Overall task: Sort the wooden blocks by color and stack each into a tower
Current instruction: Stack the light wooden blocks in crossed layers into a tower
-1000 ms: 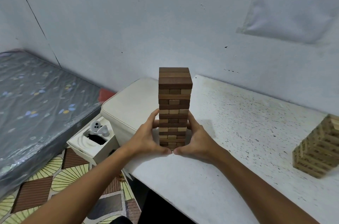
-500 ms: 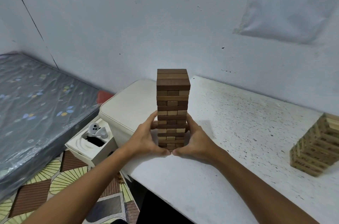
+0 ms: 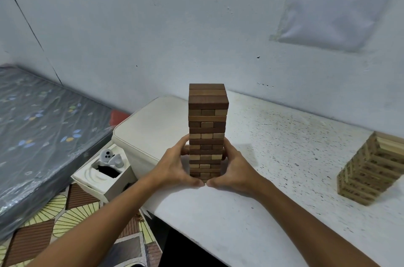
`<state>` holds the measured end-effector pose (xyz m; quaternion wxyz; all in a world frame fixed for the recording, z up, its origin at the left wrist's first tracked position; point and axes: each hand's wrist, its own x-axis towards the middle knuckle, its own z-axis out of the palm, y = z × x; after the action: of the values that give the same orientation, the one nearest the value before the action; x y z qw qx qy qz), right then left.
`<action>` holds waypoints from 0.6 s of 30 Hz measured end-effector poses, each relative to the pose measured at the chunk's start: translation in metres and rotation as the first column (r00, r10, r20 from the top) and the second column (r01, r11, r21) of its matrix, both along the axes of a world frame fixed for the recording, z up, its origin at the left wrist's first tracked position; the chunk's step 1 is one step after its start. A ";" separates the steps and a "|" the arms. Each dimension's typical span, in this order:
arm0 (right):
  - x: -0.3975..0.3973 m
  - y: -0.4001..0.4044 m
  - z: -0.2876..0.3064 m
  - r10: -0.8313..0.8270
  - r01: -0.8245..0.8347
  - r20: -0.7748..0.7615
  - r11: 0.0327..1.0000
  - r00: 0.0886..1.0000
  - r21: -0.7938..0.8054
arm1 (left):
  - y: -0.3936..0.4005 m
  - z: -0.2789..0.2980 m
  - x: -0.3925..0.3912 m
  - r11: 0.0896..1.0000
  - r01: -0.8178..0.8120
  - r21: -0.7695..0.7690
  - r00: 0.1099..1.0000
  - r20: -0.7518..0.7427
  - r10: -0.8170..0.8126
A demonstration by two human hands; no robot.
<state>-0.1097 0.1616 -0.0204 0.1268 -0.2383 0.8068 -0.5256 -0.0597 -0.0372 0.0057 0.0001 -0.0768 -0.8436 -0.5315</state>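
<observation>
On table [image 3: 273, 212]: two towers (brown [image 3: 207, 126], pale [image 3: 371, 170]), two hands

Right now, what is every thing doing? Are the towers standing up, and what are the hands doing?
Brown tower: upright on the white table, held near its base.
Left hand: curled round the tower's left side.
Right hand: curled round the tower's right side.
Pale tower: standing at the right edge, untouched.
White box: open, a small white device inside.
</observation>
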 end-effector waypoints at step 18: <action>0.016 0.071 0.003 -0.143 0.142 -0.030 0.989 0.989 -0.030 | 0.063 -0.003 -0.022 0.987 0.164 -0.003 0.985 -0.055 -0.164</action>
<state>-0.0935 0.2322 -0.0173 0.0727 -0.1903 0.8162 -0.5407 -0.0815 0.0256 0.0022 -0.0202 -0.1605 -0.8336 -0.5282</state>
